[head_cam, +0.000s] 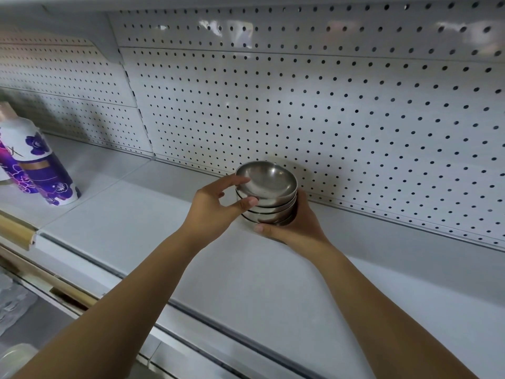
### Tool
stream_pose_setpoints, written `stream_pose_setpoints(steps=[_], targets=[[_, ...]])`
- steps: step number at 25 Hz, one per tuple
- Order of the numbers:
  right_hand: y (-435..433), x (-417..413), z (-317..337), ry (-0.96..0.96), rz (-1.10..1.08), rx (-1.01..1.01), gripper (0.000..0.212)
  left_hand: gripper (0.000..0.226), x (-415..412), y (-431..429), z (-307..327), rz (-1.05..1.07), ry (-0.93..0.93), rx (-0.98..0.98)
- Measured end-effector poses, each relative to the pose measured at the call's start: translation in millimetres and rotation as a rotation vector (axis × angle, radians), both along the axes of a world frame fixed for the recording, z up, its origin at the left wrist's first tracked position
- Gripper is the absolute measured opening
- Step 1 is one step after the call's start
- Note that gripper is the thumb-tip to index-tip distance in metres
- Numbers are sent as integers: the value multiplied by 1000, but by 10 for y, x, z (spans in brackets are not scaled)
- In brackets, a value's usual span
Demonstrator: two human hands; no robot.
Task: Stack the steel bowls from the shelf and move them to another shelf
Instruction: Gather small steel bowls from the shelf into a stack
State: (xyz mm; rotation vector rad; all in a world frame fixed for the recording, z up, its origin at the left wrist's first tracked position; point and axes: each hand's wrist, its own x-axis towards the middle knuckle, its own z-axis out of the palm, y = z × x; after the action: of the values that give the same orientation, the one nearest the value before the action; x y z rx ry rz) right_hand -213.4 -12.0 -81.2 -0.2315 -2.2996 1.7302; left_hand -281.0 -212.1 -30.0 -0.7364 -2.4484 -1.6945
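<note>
By pegboard — hands clasp nested steel bowls.

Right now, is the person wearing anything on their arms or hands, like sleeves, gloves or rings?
No. The left arm and right arm are bare as far as the picture shows, with no sleeves. The left hand and right hand have no gloves, and no rings, watch or bracelets show.

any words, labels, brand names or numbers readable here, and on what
purple-flowered cans: a slanted mark, perhaps part of a logo, too blurred and cut off to read
steel bowls: no text visible
pegboard and shelf: no labels or numbers visible
</note>
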Motion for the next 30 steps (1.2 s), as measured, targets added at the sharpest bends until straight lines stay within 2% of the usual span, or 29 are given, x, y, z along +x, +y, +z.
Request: stream_pose_setpoints(steps=[7, 20, 23, 27, 30], targets=[[-9, 2, 17, 0, 3, 7, 113, 55, 14, 5, 22, -2, 17, -20], [5, 6, 10, -15, -3, 20, 117, 53, 31, 36, -40, 38, 2, -12], [8, 3, 12, -3, 5, 19, 116, 62, 31, 11, 8, -7, -15, -36], [4, 28, 33, -10, 25, 20, 105, 90, 2, 42, 124, -36, -79, -68], [-1, 37, 49, -42, 20, 33, 100, 95, -42, 109, 207, -57, -125, -114]])
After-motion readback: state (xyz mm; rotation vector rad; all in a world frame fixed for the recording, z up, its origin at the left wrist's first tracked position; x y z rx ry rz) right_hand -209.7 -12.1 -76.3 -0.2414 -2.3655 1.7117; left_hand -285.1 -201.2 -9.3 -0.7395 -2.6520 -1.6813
